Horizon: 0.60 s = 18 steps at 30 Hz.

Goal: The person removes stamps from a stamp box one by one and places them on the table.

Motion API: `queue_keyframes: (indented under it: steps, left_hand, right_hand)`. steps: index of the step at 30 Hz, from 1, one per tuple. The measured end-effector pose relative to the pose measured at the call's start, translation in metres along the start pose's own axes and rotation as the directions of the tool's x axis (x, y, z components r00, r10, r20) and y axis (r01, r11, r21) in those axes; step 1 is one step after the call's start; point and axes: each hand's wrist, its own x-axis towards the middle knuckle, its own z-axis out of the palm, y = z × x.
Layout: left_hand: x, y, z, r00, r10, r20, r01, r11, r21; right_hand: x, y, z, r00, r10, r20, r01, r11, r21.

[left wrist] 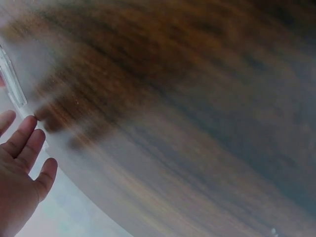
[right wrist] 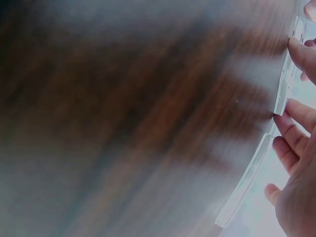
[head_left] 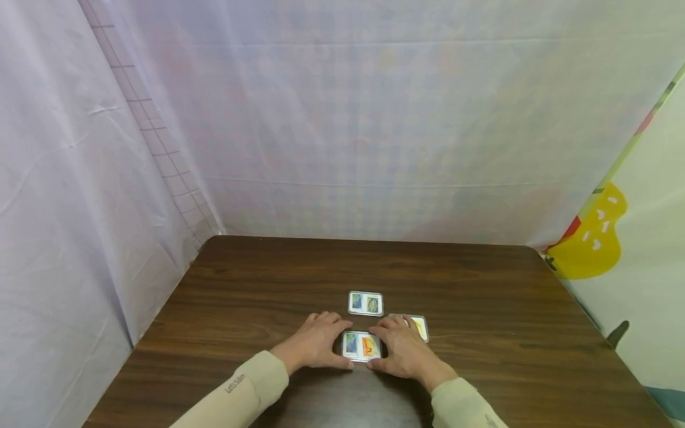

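Observation:
On the brown table a clear-cased picture card [head_left: 351, 343], showing a blue-green picture and an orange one, lies between both hands. At its left end is my left hand [head_left: 319, 343], thumb in front and fingers behind; in the left wrist view its fingers [left wrist: 30, 143] are extended close to a clear case [left wrist: 14, 81]. My right hand [head_left: 402, 349] pinches the card's right end, thumb at the near edge and fingertip at the far edge. Beyond it lies a second cased card [head_left: 365, 303]. A third cased card [head_left: 421, 327], with yellow on it, is partly covered by the right hand.
The wood-grain table [head_left: 257, 279] has rounded far corners. A pale curtain [head_left: 374, 131] hangs behind it, with another white sheet [head_left: 69, 178] along the left. To the right is a cloth [head_left: 642, 321] with a yellow print.

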Motion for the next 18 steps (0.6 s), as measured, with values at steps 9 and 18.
queue_keyframes:
  steps: [9, 18]
  left_hand:
    - [0.0028, 0.0016, 0.0010, 1.000, 0.015, -0.007, -0.014, 0.999, 0.035]
    - [0.0055, 0.0009, 0.0009, 0.999, 0.050, -0.011, -0.049, 0.997, 0.062]
  right_hand:
    - [0.0019, -0.0010, -0.0014, 1.000, 0.002, 0.010, -0.002, 1.000, 0.006]
    - [0.0063, -0.0012, -0.0033, 1.000, 0.004, 0.022, -0.005, 1.000, 0.005]
